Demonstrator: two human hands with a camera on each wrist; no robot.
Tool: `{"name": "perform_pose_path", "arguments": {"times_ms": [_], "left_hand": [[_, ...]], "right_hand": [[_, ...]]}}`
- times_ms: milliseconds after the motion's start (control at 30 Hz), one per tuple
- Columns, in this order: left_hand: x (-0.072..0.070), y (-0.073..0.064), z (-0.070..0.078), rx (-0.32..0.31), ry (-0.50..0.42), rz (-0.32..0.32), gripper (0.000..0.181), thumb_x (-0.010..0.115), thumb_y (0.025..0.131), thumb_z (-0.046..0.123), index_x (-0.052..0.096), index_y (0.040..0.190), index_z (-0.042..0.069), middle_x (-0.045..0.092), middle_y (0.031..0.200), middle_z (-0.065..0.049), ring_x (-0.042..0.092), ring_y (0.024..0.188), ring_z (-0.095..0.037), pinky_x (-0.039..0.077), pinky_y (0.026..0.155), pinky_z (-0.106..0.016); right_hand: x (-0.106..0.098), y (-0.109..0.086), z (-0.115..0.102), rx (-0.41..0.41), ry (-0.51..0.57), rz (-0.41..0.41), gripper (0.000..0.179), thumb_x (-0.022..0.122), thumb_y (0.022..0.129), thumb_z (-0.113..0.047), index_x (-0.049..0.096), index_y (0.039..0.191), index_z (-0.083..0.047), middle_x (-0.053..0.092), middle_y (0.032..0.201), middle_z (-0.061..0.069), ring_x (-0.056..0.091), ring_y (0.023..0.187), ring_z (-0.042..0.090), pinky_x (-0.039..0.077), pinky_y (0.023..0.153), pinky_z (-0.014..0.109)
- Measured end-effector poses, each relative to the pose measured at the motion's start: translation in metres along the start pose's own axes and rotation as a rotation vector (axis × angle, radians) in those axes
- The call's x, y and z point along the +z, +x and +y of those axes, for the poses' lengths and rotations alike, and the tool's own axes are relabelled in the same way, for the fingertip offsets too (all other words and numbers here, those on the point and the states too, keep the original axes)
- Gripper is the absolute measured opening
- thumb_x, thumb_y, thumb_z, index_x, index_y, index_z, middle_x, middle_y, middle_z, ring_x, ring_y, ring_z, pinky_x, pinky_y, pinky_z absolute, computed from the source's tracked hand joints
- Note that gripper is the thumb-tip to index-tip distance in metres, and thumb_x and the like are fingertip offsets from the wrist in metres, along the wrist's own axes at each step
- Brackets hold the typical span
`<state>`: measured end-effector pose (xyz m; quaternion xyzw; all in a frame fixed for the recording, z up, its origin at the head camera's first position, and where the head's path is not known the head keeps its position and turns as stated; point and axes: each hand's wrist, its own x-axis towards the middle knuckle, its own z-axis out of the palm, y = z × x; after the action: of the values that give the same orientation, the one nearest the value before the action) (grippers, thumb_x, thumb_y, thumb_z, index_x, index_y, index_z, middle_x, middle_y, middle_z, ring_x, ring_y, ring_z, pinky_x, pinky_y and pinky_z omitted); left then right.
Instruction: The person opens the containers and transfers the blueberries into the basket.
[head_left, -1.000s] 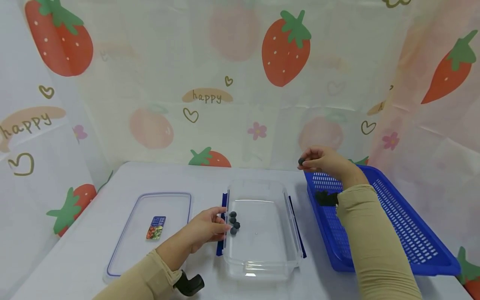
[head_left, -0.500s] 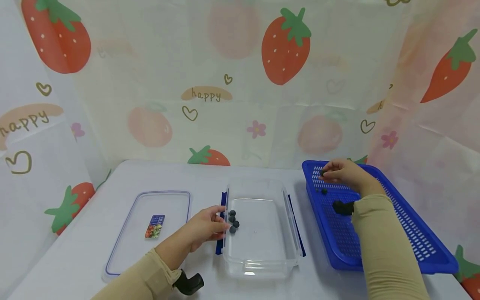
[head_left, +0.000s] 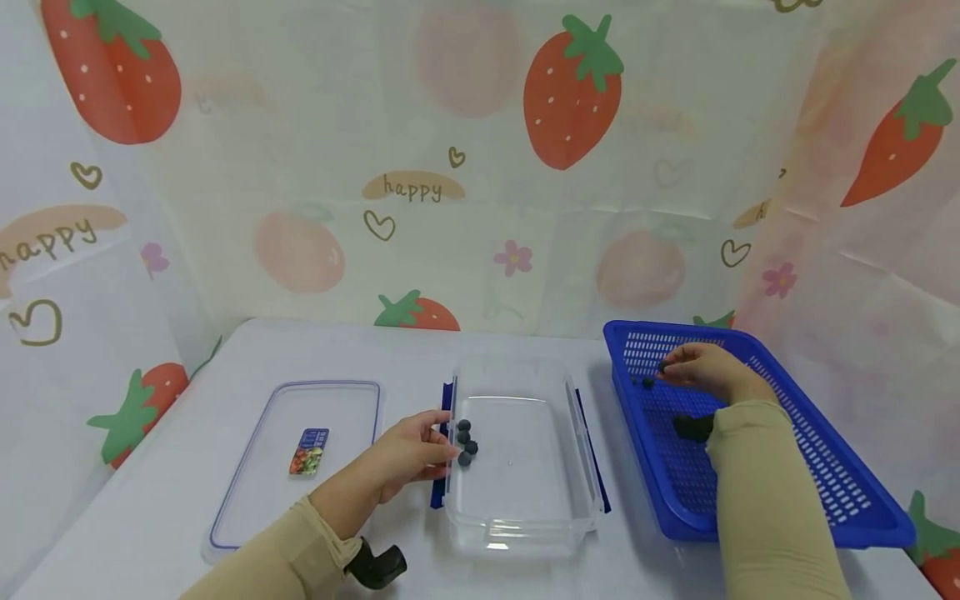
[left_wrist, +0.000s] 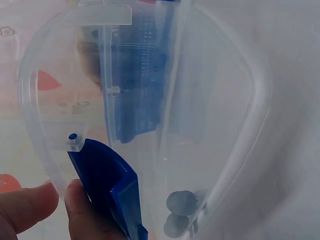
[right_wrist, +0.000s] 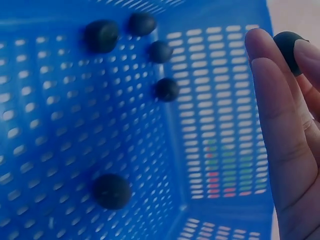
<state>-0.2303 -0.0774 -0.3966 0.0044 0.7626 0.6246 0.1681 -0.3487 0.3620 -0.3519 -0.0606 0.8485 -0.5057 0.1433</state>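
My right hand point(head_left: 705, 371) pinches a blueberry point(right_wrist: 286, 47) between thumb and fingertips, over the far part of a blue slotted basket point(head_left: 870, 529). Several more blueberries point(right_wrist: 112, 191) lie on the basket floor in the right wrist view. My left hand point(head_left: 412, 454) holds the left rim of a clear plastic box point(head_left: 517, 492), thumb and fingers on either side of it beside a blue latch flap point(left_wrist: 107, 182). Inside the box, several blueberries point(head_left: 464, 437) sit close together along its left wall, near my left fingertips.
A clear lid point(head_left: 258, 467) with a blue seal and a small printed label point(head_left: 309, 452) lies flat left of the box. Another blue latch flap point(head_left: 592, 450) hangs out along the box's right side. Behind the white table point(head_left: 420, 358) rises a strawberry-print curtain point(head_left: 322, 125).
With the blueberry between its fingers, my right hand has moved right and down from the basket's far left corner to over its inside. My left hand has stayed on the box rim.
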Motion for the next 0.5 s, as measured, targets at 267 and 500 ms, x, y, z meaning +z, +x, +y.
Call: {"name": "perform_pose_path", "arguments": {"times_ms": [267,500], "left_hand": [[0.0,-0.001,0.0,-0.001,-0.013,0.003,0.06,0.064,0.085,0.008,0.036,0.138,0.009,0.052,0.092,-0.01,0.058,0.079,-0.019,0.054,0.074,-0.031],[0.001,-0.002,0.001,0.001,-0.016,0.002,0.06,0.063,0.085,0.008,0.036,0.138,0.009,0.053,0.093,-0.01,0.058,0.079,-0.018,0.054,0.075,-0.031]], "right_hand": [[-0.003,-0.001,0.011,0.024,0.063,-0.006,0.02,0.047,0.093,0.001,0.043,0.109,0.012,0.058,0.096,0.011,0.063,0.086,0.011,0.049,0.088,0.035],[-0.006,-0.005,0.016,0.027,0.094,-0.033,0.026,0.046,0.094,0.0,0.041,0.114,0.015,0.058,0.099,0.011,0.063,0.087,0.01,0.047,0.09,0.036]]}}
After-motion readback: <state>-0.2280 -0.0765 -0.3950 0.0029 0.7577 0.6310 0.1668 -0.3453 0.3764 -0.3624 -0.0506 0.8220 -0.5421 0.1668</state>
